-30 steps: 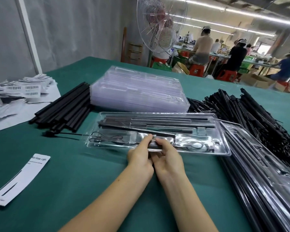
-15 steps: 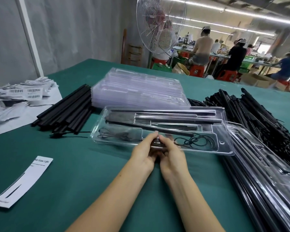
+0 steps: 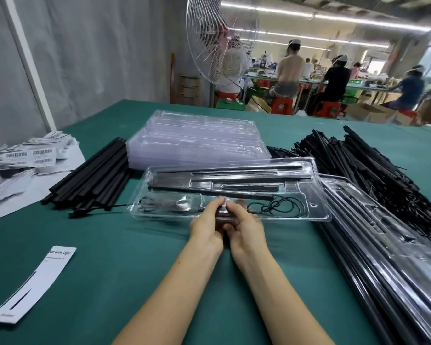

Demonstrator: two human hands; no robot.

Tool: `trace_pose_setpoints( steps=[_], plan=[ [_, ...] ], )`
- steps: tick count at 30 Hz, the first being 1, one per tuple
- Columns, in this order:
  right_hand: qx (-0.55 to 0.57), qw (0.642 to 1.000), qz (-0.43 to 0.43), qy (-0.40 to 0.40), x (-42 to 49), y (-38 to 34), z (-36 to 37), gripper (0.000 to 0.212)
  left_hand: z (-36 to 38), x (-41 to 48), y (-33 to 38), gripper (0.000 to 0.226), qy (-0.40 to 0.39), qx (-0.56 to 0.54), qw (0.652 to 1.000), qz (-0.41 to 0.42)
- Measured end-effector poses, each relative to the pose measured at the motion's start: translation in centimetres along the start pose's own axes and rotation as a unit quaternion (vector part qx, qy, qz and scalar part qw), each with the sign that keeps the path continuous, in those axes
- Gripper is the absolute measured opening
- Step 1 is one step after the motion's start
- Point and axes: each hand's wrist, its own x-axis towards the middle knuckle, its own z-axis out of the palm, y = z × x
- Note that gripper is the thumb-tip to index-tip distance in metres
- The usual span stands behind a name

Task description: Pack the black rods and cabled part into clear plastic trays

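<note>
a green-covered bench [image 3: 110, 282] carries everything. along its right side lies a pile of packed trays [image 3: 383, 245], and behind that a tangled heap of black cabled parts [image 3: 358, 165]. toward the far middle sits a stack of empty trays [image 3: 197, 140], with a bundle of loose black rods [image 3: 92, 178] just beside it on the left.

the clear tray [image 3: 316, 207] being worked lies crosswise in front of the stack. black rods fill its long far slots, and one rod lies slightly slanted across the middle. a thin cable [image 3: 281, 207] is looped in the near right pocket.

the left grip [image 3: 207, 227] and the right grip [image 3: 246, 227] meet at the middle of the tray's near rim. both have fingers curled and thumbs on top, pinching that edge. something small and dark shows between them, but what it is cannot be told.

the step looks like the last of filling this tray: seating the near pieces. the next move probably calls for pressing the slanted rod flat and keeping the cable loops inside their pocket. the tray could then go to the packed pile.

a white card [image 3: 35, 282] near the left edge reads "grow light", and the word before it is blurred. the barcode labels [image 3: 38, 155] at far left show bars, but their digits are too small to read.
</note>
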Motion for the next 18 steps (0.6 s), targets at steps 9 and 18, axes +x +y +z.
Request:
trace_pose_setpoints(
  steps=[9, 18],
  plan=[
    [0.013, 1.0, -0.008, -0.01, 0.15, 0.02, 0.18, 0.021, -0.16, 0.09, 0.33, 0.008, -0.073, 0.009, 0.997, -0.027],
    [0.024, 1.0, -0.001, 0.01, -0.05, 0.37, 0.2, 0.025, -0.28, 0.6, 0.8, 0.042, -0.104, 0.034, 0.994, -0.029]
  ],
)
